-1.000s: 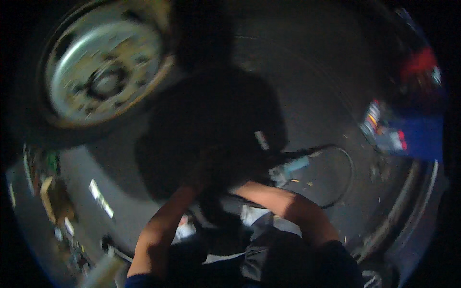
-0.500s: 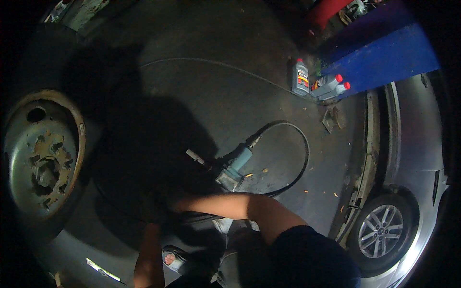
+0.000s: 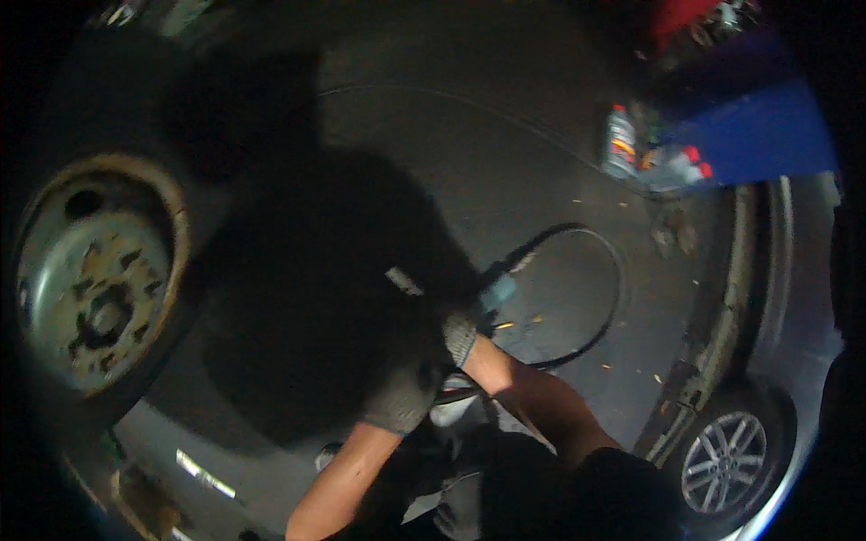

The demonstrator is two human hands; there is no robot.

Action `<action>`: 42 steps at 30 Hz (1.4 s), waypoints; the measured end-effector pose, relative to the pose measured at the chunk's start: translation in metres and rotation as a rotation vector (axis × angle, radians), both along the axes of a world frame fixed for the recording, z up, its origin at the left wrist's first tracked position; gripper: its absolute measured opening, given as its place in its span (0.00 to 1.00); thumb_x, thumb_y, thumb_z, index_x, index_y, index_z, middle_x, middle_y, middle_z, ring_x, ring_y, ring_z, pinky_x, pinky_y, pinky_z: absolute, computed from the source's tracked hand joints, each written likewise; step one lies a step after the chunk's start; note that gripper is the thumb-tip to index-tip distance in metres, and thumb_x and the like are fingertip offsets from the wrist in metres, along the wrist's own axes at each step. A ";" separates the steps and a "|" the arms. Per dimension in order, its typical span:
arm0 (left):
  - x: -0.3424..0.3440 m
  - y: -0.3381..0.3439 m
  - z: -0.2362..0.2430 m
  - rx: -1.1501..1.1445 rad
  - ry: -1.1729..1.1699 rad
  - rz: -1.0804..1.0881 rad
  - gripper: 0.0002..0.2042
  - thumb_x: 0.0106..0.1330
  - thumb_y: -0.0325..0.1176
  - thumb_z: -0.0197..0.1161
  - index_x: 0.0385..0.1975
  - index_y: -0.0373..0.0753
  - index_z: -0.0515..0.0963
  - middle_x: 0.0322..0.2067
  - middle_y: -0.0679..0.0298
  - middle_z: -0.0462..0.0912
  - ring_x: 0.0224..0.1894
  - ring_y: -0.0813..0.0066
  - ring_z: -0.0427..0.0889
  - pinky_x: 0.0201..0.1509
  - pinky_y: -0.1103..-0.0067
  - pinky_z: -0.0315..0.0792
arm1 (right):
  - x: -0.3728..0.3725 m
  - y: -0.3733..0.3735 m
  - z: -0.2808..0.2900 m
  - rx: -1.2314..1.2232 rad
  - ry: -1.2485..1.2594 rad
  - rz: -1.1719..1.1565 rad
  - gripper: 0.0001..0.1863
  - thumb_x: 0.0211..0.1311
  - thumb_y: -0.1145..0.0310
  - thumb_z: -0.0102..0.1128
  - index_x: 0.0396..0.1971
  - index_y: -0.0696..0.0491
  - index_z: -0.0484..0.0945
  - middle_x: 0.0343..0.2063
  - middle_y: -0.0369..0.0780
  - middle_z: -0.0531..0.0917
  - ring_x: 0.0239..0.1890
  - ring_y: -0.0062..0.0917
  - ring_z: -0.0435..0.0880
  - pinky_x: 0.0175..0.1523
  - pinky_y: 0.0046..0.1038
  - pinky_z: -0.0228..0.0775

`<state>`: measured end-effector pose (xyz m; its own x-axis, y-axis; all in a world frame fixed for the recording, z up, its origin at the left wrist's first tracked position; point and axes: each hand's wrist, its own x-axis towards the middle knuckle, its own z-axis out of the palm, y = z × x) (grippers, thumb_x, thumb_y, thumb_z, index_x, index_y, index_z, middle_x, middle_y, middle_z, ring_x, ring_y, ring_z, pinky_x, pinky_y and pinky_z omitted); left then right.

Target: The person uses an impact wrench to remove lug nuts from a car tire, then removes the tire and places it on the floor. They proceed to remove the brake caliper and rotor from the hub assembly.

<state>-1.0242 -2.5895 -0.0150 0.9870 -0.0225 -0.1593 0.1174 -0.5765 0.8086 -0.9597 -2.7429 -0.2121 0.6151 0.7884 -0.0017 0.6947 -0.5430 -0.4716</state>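
A teal air impact wrench [image 3: 499, 290] lies on the dark floor in front of me, partly in shadow. From it a pale socket [image 3: 403, 281] sticks out toward the left, and a black air hose [image 3: 621, 270] loops away on the right. My right hand [image 3: 458, 341], in a grey knit glove, is over the near side of the wrench; its fingers are lost in shadow. Nearer and to the left is my left hand [image 3: 403, 403], also gloved, reaching toward the wrench. Darkness hides its fingers too, so I cannot tell whether it touches anything.
On the left stands a rusty steel wheel [image 3: 135, 230]. At right is a silver car with an alloy wheel [image 3: 726, 462]. Grey bottles with red caps [image 3: 621, 144] stand by a blue metal base [image 3: 767, 126]. A white strip [image 3: 206, 474] lies lower left; small yellowish bits dot the floor.
The view has shifted, so the scene sits further right. My right hand has come forward onto the near side of the wrench. My left hand has moved to the right, closer to it.
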 end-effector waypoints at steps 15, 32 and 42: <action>-0.064 0.173 -0.068 0.258 0.463 -0.029 0.23 0.67 0.38 0.70 0.60 0.40 0.80 0.57 0.54 0.81 0.59 0.55 0.79 0.65 0.58 0.73 | 0.271 -0.386 0.025 -0.031 -0.153 -1.207 0.21 0.68 0.57 0.64 0.55 0.53 0.81 0.47 0.43 0.88 0.49 0.42 0.88 0.52 0.42 0.80; -0.109 0.245 -0.004 0.375 0.338 -0.006 0.17 0.67 0.31 0.68 0.56 0.40 0.81 0.50 0.55 0.84 0.53 0.56 0.83 0.58 0.66 0.79 | 0.257 -0.439 0.024 -0.485 -0.410 -0.827 0.22 0.73 0.49 0.59 0.55 0.49 0.84 0.46 0.44 0.87 0.44 0.39 0.83 0.52 0.43 0.74; -0.125 0.288 0.055 -0.138 0.105 0.753 0.21 0.76 0.49 0.63 0.58 0.40 0.79 0.52 0.60 0.84 0.52 0.65 0.84 0.58 0.68 0.77 | 0.186 -0.013 0.168 0.376 -0.335 -0.108 0.26 0.77 0.54 0.55 0.65 0.55 0.73 0.58 0.46 0.79 0.54 0.40 0.82 0.60 0.39 0.75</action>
